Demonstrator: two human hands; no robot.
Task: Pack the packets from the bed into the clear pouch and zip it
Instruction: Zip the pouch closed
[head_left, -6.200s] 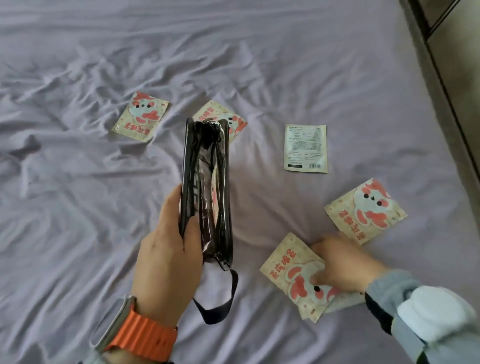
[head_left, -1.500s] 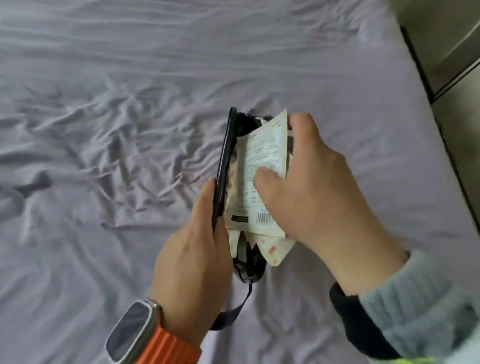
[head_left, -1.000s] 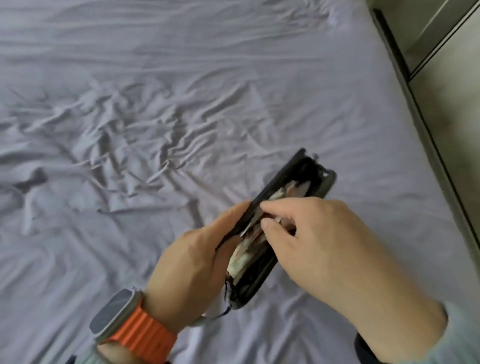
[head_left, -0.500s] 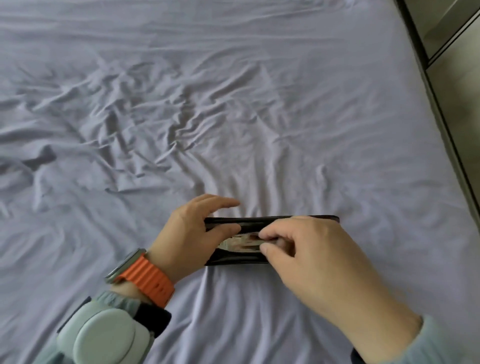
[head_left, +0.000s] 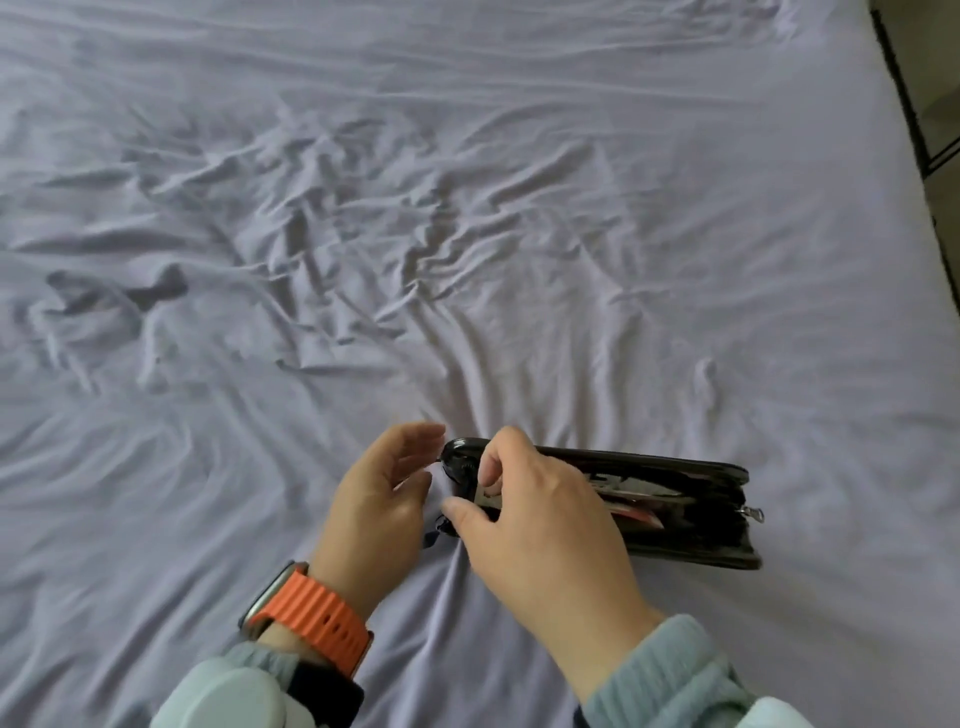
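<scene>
Pouch (head_left: 675, 467) lying on wrinkled lavender bedsheet (head_left: 519, 208), packets (head_left: 636, 512) visible inside, print unreadable.
Right hand (head_left: 540, 530) pinches its left end; left hand (head_left: 379, 499) hovers open beside it.

Black-trimmed clear pouch (head_left: 670, 501) lies on its side on the bed, mouth still gaping, packets (head_left: 636, 512) visible inside.

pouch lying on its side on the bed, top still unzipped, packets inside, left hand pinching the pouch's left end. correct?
One thing is off: the right hand is pinching the pouch at its left end, not the left. The left hand is open beside that end, off the pouch. The head view shows this. The rest stands: the pouch lies on its side on the bed, top gaping, with packets inside.
</scene>
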